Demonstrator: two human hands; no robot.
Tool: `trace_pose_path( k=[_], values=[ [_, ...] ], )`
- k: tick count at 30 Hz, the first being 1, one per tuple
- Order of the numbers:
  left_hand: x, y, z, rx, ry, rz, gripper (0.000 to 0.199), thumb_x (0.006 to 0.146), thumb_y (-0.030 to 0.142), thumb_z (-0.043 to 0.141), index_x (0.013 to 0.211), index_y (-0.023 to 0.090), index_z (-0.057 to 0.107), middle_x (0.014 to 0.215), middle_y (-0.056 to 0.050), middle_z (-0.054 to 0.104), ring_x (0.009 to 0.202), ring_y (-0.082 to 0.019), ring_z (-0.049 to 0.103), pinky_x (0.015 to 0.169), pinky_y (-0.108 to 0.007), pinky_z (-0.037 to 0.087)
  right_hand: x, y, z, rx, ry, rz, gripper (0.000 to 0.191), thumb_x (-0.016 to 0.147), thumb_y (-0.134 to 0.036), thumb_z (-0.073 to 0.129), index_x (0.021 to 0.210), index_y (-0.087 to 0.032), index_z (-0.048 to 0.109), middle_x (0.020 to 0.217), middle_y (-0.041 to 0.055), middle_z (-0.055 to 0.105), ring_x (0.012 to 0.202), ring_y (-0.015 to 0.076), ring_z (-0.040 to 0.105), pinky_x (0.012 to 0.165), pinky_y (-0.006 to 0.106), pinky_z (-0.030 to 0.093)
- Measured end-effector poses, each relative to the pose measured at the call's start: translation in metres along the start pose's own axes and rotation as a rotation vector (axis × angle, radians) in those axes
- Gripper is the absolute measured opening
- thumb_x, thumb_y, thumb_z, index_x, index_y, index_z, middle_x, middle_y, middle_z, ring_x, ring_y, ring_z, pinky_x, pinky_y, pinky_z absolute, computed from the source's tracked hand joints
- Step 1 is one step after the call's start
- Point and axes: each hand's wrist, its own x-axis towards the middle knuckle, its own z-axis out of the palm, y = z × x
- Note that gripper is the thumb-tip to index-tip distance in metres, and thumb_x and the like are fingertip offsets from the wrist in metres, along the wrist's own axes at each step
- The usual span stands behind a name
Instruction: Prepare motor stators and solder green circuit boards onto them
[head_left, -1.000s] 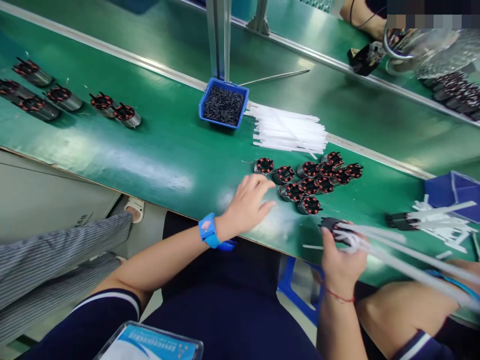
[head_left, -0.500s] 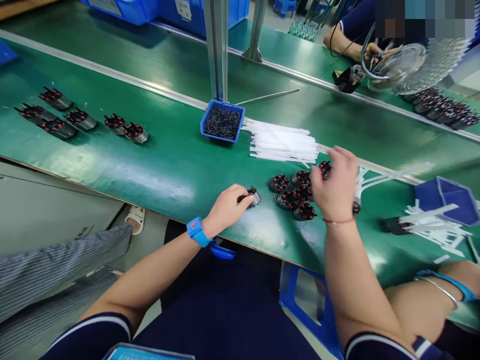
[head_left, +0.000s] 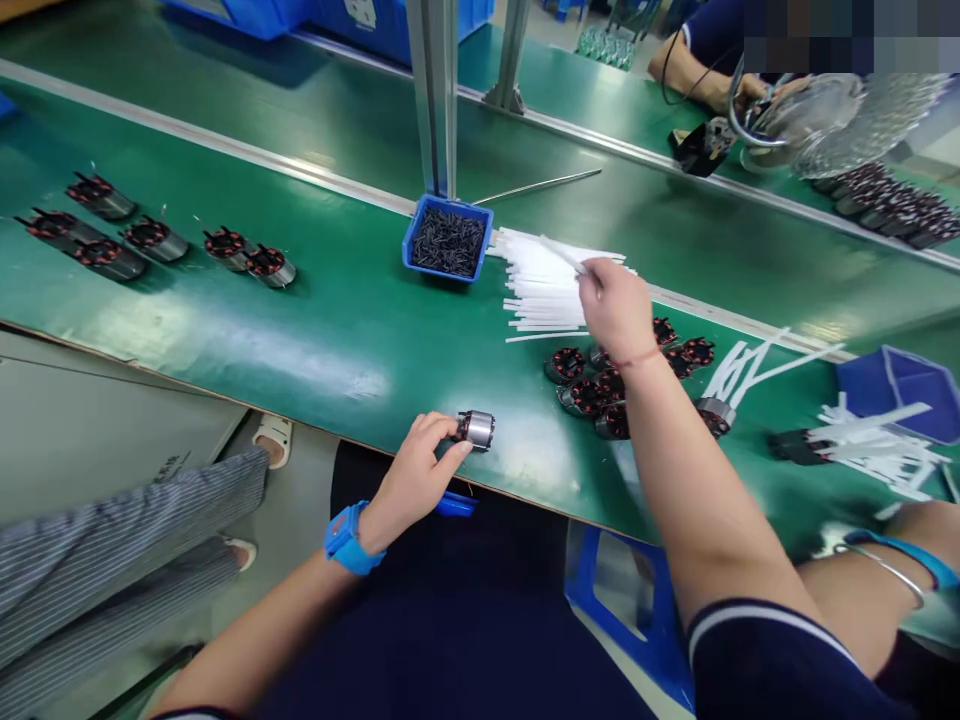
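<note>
Near the front edge of the green bench, my left hand (head_left: 417,468) grips a motor stator (head_left: 478,430), a short silver cylinder lying on its side, with thumb and fingers at its left end. My right hand (head_left: 621,312) is over a pile of white flat strips (head_left: 541,285). Between its thumb and fingers is one white strip (head_left: 562,254), raised at a slant over the others. Just below that hand stand several stators with copper windings (head_left: 581,397), partly covered by my right forearm.
A blue bin of small black pieces (head_left: 448,243) stands by the metal post (head_left: 433,100). More stators (head_left: 154,240) sit at the left. At the right are loose white strips (head_left: 874,455) and a dark blue tray (head_left: 896,390). A co-worker's arm (head_left: 892,570) rests at the lower right.
My right hand has moved left from above the stator group to the strip pile and taken hold of a strip. My left hand has shifted left and nearer me with the stator.
</note>
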Motion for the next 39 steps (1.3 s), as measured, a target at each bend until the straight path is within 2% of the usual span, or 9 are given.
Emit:
trace_pose_path(
  k=[2, 4, 6, 10, 17, 22, 28, 34, 39],
  values=[
    [-0.001, 0.000, -0.002, -0.017, -0.017, -0.026, 0.012, 0.090, 0.026, 0.049, 0.084, 0.018, 0.057, 0.087, -0.003, 0.056, 0.086, -0.018, 0.052, 0.076, -0.030, 0.043, -0.045, -0.016, -0.013, 0.086, -0.051, -0.051, 0.034, 0.094, -0.025, 0.036, 0.112, -0.013, 0.062, 0.095, 0.0072, 0.066, 0.090, 0.0177, 0.060, 0.082, 0.030, 0.044],
    [-0.001, -0.001, -0.005, -0.030, -0.032, -0.057, 0.011, 0.090, 0.027, 0.050, 0.086, 0.018, 0.057, 0.086, -0.002, 0.056, 0.084, -0.017, 0.052, 0.075, -0.029, 0.043, -0.093, -0.029, -0.019, 0.290, -0.284, -0.138, 0.028, 0.094, -0.027, 0.042, 0.111, -0.018, 0.062, 0.096, 0.0055, 0.066, 0.087, 0.0170, 0.060, 0.079, 0.029, 0.045],
    [-0.002, -0.001, -0.007, -0.036, -0.041, -0.083, 0.013, 0.089, 0.027, 0.053, 0.096, 0.019, 0.059, 0.088, -0.002, 0.057, 0.083, -0.016, 0.053, 0.076, -0.029, 0.044, -0.133, -0.037, -0.020, 0.359, -0.476, -0.107, 0.027, 0.096, -0.030, 0.040, 0.107, -0.021, 0.064, 0.087, 0.0042, 0.064, 0.079, 0.0166, 0.059, 0.072, 0.028, 0.045],
    [-0.003, -0.002, -0.009, -0.025, -0.043, -0.100, 0.022, 0.088, 0.028, 0.056, 0.108, 0.019, 0.058, 0.092, -0.003, 0.058, 0.083, -0.016, 0.054, 0.077, -0.029, 0.045, -0.173, -0.041, -0.008, 0.290, -0.533, 0.068, 0.027, 0.097, -0.031, 0.039, 0.105, -0.022, 0.063, 0.087, 0.0050, 0.062, 0.078, 0.0184, 0.059, 0.071, 0.031, 0.044],
    [-0.004, -0.001, -0.007, -0.032, -0.033, -0.093, 0.023, 0.088, 0.027, 0.056, 0.109, 0.019, 0.058, 0.092, -0.004, 0.058, 0.082, -0.016, 0.055, 0.075, -0.029, 0.046, -0.170, -0.037, 0.003, 0.290, -0.452, 0.136, 0.023, 0.095, -0.029, 0.043, 0.100, -0.020, 0.064, 0.093, 0.0052, 0.065, 0.086, 0.0196, 0.061, 0.078, 0.032, 0.044],
    [-0.006, 0.000, -0.010, 0.001, -0.069, -0.075, 0.021, 0.090, 0.027, 0.054, 0.109, 0.020, 0.059, 0.087, -0.002, 0.056, 0.084, -0.017, 0.053, 0.076, -0.029, 0.045, -0.165, -0.048, 0.011, 0.450, -0.490, 0.087, 0.022, 0.095, -0.027, 0.045, 0.104, -0.021, 0.064, 0.091, 0.0035, 0.064, 0.084, 0.0171, 0.059, 0.078, 0.029, 0.045],
    [-0.006, -0.008, -0.019, -0.034, -0.201, 0.041, 0.027, 0.091, 0.014, 0.046, 0.114, 0.019, 0.057, 0.106, -0.004, 0.060, 0.100, -0.018, 0.051, 0.090, -0.032, 0.042, -0.161, -0.071, 0.029, 0.610, -0.542, 0.040, 0.021, 0.094, -0.021, 0.045, 0.104, -0.021, 0.062, 0.094, 0.0039, 0.062, 0.087, 0.0158, 0.057, 0.080, 0.027, 0.044],
    [-0.008, -0.007, -0.014, -0.063, -0.095, -0.011, 0.013, 0.091, 0.016, 0.047, 0.092, 0.018, 0.061, 0.088, -0.002, 0.059, 0.086, -0.016, 0.053, 0.078, -0.028, 0.042, -0.163, -0.079, 0.035, 0.951, -0.660, 0.314, 0.020, 0.090, -0.031, 0.051, 0.102, -0.020, 0.062, 0.096, 0.0030, 0.062, 0.087, 0.0155, 0.055, 0.080, 0.027, 0.042],
    [-0.012, -0.002, -0.005, -0.142, 0.003, 0.037, 0.014, 0.093, 0.015, 0.045, 0.086, 0.017, 0.057, 0.084, -0.002, 0.056, 0.084, -0.015, 0.051, 0.077, -0.027, 0.041, -0.167, -0.082, 0.041, 1.151, -0.689, 0.559, 0.023, 0.081, -0.039, 0.064, 0.088, -0.018, 0.063, 0.079, -0.0008, 0.059, 0.071, 0.0119, 0.049, 0.068, 0.024, 0.038]
  ],
)
